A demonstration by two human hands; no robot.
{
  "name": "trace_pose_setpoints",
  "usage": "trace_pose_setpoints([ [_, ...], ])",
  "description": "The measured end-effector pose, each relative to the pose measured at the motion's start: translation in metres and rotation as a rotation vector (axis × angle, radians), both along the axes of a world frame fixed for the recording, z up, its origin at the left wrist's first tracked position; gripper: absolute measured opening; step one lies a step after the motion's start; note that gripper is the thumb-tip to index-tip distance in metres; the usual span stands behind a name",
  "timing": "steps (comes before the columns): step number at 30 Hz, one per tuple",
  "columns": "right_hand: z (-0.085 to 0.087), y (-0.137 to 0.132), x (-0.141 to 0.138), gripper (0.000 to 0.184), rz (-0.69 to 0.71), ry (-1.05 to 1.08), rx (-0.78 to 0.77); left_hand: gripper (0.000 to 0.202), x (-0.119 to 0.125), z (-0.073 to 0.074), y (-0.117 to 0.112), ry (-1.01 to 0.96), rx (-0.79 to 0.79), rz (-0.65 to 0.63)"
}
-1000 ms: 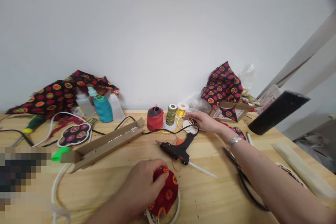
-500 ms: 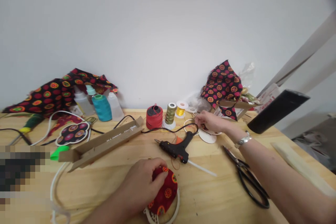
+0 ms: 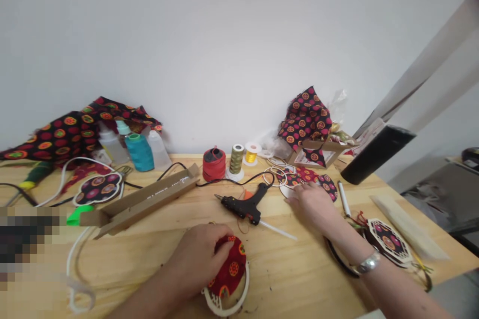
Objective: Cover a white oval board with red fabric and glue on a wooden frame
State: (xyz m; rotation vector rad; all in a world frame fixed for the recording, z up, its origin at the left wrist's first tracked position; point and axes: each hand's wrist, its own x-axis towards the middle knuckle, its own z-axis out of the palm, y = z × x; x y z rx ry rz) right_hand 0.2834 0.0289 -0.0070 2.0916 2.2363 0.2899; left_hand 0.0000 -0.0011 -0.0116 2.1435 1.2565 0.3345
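Low in front of me, my left hand (image 3: pixel 204 254) pinches a red patterned fabric-covered piece (image 3: pixel 234 270) between thumb and fingers. Below that piece a cream-coloured openwork ring frame (image 3: pixel 247 286) curves round its edge. My right hand (image 3: pixel 312 204) is farther off, over a white disc and some dark red patterned fabric pieces (image 3: pixel 329 185); its fingers point down and away, loosely bent, with nothing visible in them. Thin pale rings (image 3: pixel 275 177) lie just beyond its fingertips. Under my right forearm, black scissors (image 3: pixel 339 259) are mostly hidden.
A black glue gun (image 3: pixel 243 205) with a white glue stick lies between my hands. Left of it stretches a long cardboard box (image 3: pixel 149 199). Thread spools (image 3: pixel 214 165) and bottles (image 3: pixel 160 152) stand by the wall. On the right are a black cylinder (image 3: pixel 377 154) and a fabric-filled octagonal frame (image 3: pixel 389 241).
My right hand has moved from the thin rings back toward me, over the white disc and fabric pieces. The left hand keeps its hold. The view has shifted slightly right.
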Motion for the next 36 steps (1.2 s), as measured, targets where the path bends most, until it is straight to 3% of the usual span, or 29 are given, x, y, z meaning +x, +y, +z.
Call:
trace_pose_setpoints([
  [5,-0.002,0.010,-0.003,0.019,-0.033,-0.088,-0.042,0.030,0.002,0.012,-0.007,0.031,0.166,-0.020],
  [10,0.003,0.013,0.002,0.023,0.065,-0.087,-0.079,0.035,-0.008,0.019,-0.023,0.121,0.261,0.003],
  [19,0.006,-0.001,0.002,0.037,0.059,0.043,-0.073,0.031,-0.034,-0.031,-0.054,0.025,0.608,0.124],
  [22,0.019,0.000,0.012,0.038,-0.017,0.179,-0.048,0.035,-0.037,-0.037,-0.058,-0.013,0.666,0.135],
  [26,0.042,0.000,0.028,0.016,-0.119,0.463,0.040,0.044,-0.039,-0.039,-0.058,-0.005,0.714,0.118],
  [28,0.049,-0.001,0.035,0.013,-0.185,0.648,0.091,0.049,-0.038,-0.040,-0.056,0.020,0.765,0.085],
  [33,0.046,-0.014,0.038,0.030,-0.294,1.144,0.079,0.069,-0.033,-0.050,-0.055,0.130,0.912,0.011],
  [36,0.037,-0.036,0.022,0.042,-0.295,1.353,0.020,0.088,-0.025,-0.056,-0.057,0.216,0.861,0.062],
])
